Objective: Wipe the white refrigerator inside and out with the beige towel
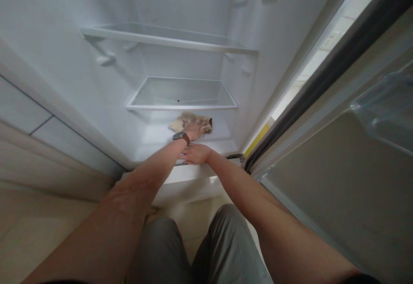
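Note:
My left hand (194, 130), with a watch (178, 135) on its wrist, presses a crumpled beige cloth (180, 121) against the fridge's white bottom surface. Its fingers curl over the cloth, which bunches out on both sides. Just in front, my right hand (196, 153) rests on the front edge of the fridge floor. The fingers of that hand point left, stretched out and slightly apart, holding nothing. It lies close below my left wrist.
Above my hands are a lower glass shelf (183, 92) and an upper shelf (171, 38) with white rims. The open fridge door (322, 176), with a dark seal (322, 64), stands at the right. A tiled wall (24, 107) is at the left. My knees (229, 219) are close below.

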`<state>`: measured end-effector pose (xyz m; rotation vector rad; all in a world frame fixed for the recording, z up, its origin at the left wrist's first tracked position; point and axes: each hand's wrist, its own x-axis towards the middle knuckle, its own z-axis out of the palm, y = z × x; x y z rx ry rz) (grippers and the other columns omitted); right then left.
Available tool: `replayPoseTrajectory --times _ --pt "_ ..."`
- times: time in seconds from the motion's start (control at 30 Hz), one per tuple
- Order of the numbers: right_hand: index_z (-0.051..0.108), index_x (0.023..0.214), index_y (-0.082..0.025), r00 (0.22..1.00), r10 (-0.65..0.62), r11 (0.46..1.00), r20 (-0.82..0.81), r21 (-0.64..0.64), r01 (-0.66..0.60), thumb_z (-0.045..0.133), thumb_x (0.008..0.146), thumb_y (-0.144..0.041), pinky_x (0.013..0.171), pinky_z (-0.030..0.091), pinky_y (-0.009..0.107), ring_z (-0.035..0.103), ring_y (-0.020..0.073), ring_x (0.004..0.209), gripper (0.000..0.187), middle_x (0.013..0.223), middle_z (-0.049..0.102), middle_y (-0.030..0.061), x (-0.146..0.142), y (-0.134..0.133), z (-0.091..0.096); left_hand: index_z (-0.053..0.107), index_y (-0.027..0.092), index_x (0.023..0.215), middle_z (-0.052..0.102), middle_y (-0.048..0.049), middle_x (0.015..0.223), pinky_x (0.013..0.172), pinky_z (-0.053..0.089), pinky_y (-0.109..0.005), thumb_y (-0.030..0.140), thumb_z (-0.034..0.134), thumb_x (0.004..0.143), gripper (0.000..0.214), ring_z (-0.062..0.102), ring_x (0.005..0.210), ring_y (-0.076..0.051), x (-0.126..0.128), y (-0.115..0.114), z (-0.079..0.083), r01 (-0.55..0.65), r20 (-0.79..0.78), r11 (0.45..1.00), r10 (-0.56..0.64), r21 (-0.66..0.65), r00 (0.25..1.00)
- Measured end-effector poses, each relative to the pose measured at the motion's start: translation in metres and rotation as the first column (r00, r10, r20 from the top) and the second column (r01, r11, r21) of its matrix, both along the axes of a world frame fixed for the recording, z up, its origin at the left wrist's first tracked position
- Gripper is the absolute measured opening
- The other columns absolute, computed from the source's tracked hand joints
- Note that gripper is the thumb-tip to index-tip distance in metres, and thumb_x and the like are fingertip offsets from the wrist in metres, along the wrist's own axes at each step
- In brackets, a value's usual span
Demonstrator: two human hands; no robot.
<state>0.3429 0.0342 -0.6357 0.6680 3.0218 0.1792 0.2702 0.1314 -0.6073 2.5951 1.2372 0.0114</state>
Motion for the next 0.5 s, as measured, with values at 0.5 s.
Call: replayPoseTrajectory --times 0.5 --pt "0.059 0.146 -0.013 0.990 -0.138 0.987 0.029 -0.083 0.140 0.057 0.104 -0.035 0.113 0.046 0.047 0.053 0.0327 0.142 0.048 0.154 0.054 0.0231 -0.002 -0.003 -0.001 0.021 0.040 0.170 0.005 0.0052 0.178 0.124 0.000 -0.077 0.059 0.025 0.103 0.070 -0.001 0.164 -0.039 0.022 0.003 -0.007 -0.161 -0.056 0.987 0.160 -0.011 0.985"
